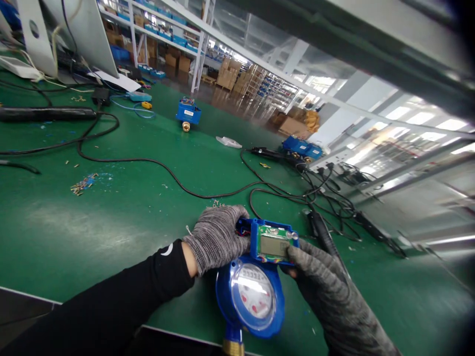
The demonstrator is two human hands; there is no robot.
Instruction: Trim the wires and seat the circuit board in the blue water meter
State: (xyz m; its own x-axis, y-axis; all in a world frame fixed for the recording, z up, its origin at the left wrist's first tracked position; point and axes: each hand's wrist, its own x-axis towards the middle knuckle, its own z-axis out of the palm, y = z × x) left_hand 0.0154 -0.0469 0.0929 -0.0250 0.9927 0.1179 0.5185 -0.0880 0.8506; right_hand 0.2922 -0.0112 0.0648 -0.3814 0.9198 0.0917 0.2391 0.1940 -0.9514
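Observation:
A blue water meter (250, 296) with a round clear dial and a brass threaded end stands near the front edge of the green table. Above its dial sits an opened blue housing with a green circuit board and a grey display (273, 245). My left hand (218, 237), in a grey knit glove, is closed on the housing's left side, where red and dark wires show. From the right, my right hand (315, 262), also gloved, grips the housing's right edge, its thumb at the display's corner. The fingertips behind the housing are hidden.
Black cables (178, 180) cross the table and tangle at the right. A black-handled tool (322, 232) lies behind my right hand. Farther back are a blue valve unit (188, 112), more blue units (302, 148) and a plastic bag (228, 142). Small screws (83, 184) lie left.

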